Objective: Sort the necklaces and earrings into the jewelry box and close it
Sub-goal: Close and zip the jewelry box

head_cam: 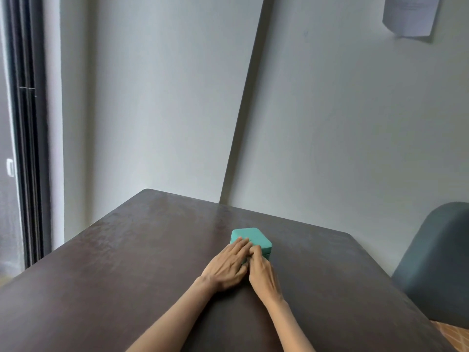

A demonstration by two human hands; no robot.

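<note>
A small teal jewelry box (255,237) with rounded corners sits on the dark brown table (127,262), its lid down. My left hand (227,266) lies flat over the box's near left part, fingers stretched across the lid. My right hand (264,271) touches the box's near right edge, fingers curled against the seam next to my left fingers. No necklaces or earrings are visible anywhere on the table.
A dark grey chair back (436,262) stands at the table's right side. The table's far edge meets a pale wall (330,123). A dark window or door frame (28,123) runs down the left. Patterned floor (454,336) shows at bottom right.
</note>
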